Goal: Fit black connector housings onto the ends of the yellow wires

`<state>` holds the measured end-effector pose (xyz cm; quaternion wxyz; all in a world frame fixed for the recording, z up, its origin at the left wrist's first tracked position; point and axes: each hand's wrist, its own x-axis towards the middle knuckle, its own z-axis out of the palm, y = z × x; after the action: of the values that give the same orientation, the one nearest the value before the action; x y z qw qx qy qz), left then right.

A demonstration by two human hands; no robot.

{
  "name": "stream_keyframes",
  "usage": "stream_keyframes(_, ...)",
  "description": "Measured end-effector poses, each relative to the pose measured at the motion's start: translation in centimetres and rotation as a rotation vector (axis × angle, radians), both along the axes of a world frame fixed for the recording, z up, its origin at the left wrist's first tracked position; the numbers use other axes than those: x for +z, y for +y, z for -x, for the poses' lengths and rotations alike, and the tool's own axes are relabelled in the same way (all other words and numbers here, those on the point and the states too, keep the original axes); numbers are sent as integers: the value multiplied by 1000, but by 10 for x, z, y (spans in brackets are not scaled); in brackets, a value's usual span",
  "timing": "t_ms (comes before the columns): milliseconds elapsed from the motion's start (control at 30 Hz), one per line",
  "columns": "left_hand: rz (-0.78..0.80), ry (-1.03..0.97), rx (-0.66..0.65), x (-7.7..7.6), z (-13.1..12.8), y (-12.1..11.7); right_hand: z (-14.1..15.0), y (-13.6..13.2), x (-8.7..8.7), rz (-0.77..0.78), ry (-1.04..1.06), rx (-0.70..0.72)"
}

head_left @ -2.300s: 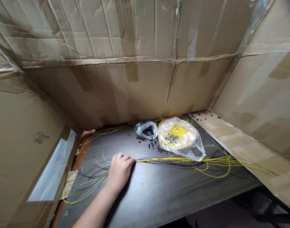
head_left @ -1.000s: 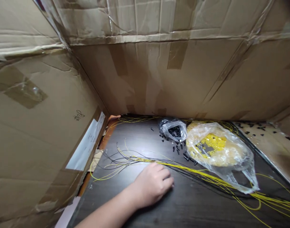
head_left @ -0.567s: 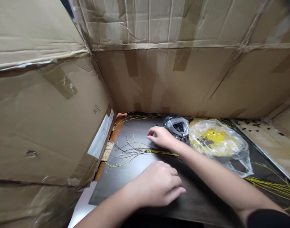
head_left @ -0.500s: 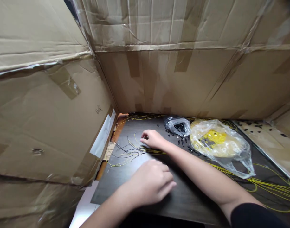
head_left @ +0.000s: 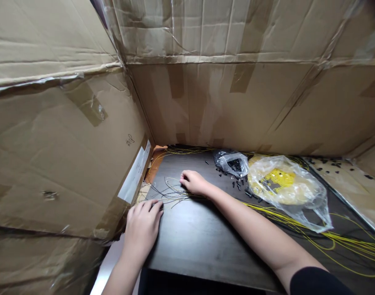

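A bundle of thin yellow and black wires point(head_left: 175, 196) lies across the dark tabletop, its loose ends fanned out to the left. My right hand point(head_left: 194, 182) is pinched closed above the bundle, and a thin wire runs to its fingertips. What exactly sits between those fingers is mostly hidden. Down at the table's left edge, my left hand point(head_left: 143, 221) rests palm down with its fingers stretched out beside the outer wire ends. It covers some of them, and nothing shows in its grasp.
A clear bag of small black parts point(head_left: 233, 163) sits at the back, with loose black pieces point(head_left: 238, 185) scattered near it. Right of it lies a plastic bag of yellow pieces point(head_left: 279, 182). More yellow wires point(head_left: 344, 241) run along the right. Cardboard walls point(head_left: 205, 110) enclose the table.
My left hand has swung left and away, from the table's middle to the wire ends at the left edge. The right hand's fingers have closed more, staying nearly in place.
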<state>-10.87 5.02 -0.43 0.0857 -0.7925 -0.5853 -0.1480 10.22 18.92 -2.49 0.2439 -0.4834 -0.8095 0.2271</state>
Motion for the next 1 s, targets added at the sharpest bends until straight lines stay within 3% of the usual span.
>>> stream_keyframes(233,10,12,73,-1,19,5,-18,-30,5,-117,247,-53)
stream_keyframes(467,39,-42,173,-2,35,3,-33,-47,-5,-261,381,-141)
stream_keyframes(867,113,61,373,1,18,-9,-29,-55,-12,-384,408,-76)
stream_keyframes(1000,118,100,326,-5,18,-12,-30,-54,-12,-407,425,-82)
